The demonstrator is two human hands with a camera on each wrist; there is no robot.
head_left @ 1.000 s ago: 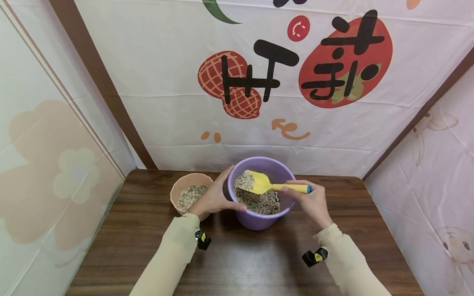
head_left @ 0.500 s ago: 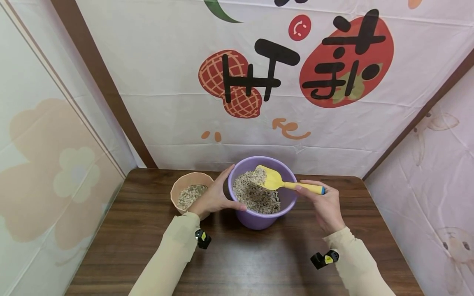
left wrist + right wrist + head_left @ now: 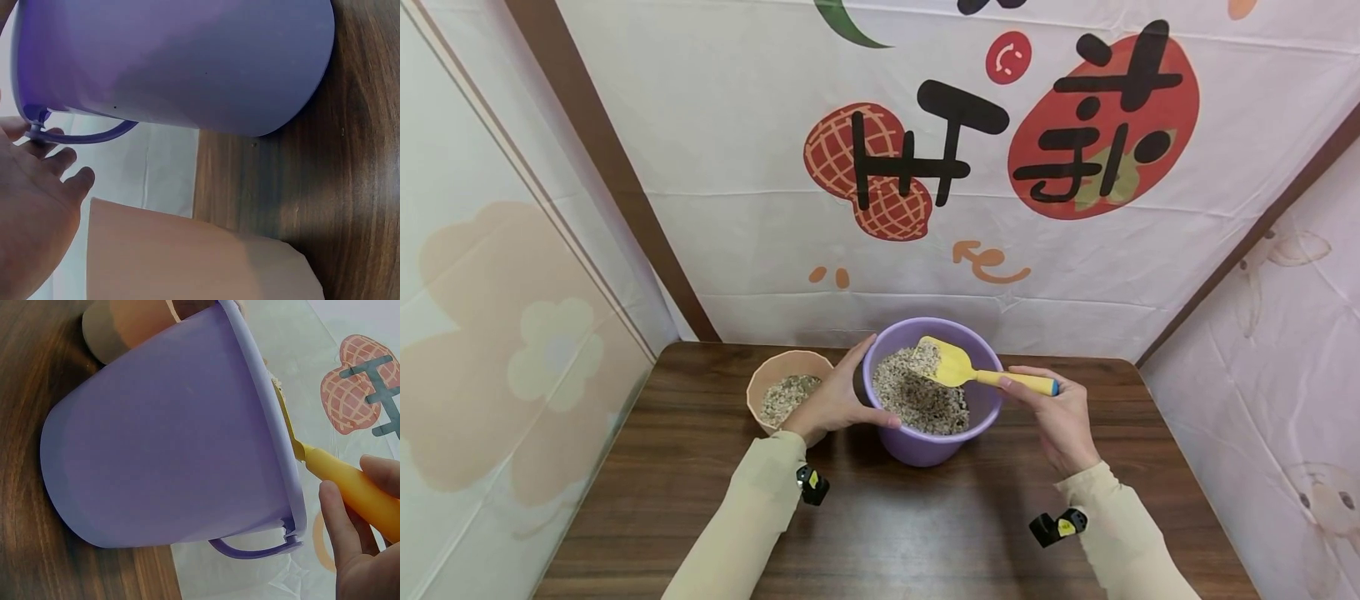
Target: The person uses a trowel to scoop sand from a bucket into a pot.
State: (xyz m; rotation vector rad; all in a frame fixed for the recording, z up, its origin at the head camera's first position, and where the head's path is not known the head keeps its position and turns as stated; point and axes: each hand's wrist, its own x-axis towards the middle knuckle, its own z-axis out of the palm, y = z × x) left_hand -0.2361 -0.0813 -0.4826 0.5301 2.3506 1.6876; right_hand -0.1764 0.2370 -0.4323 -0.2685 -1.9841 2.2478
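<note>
In the head view my left hand (image 3: pixel 835 402) holds the left side of a purple bucket (image 3: pixel 917 452), thumb on its near rim. Grey-beige flaky grains (image 3: pixel 917 402) lie inside the bucket. My right hand (image 3: pixel 1060 412) grips the handle of a yellow toy shovel (image 3: pixel 953 367). The blade sits over the bucket's mouth with a heap of grains on its tip. From the right wrist view, the shovel handle (image 3: pixel 344 484) slants out past the bucket rim between thumb and fingers. In the left wrist view the fingers (image 3: pixel 78 182) are by the bucket's handle (image 3: pixel 94 137).
A peach-coloured bowl (image 3: pixel 760 387) with some of the same grains stands left of the bucket, partly behind my left hand. Both stand on a dark wooden table (image 3: pixel 910 533). A printed white cloth wall (image 3: pixel 737 233) rises behind the table.
My right hand has moved the loaded shovel to the right over the bucket, then stayed nearly still for the last half second. The left hand and bucket keep their place.
</note>
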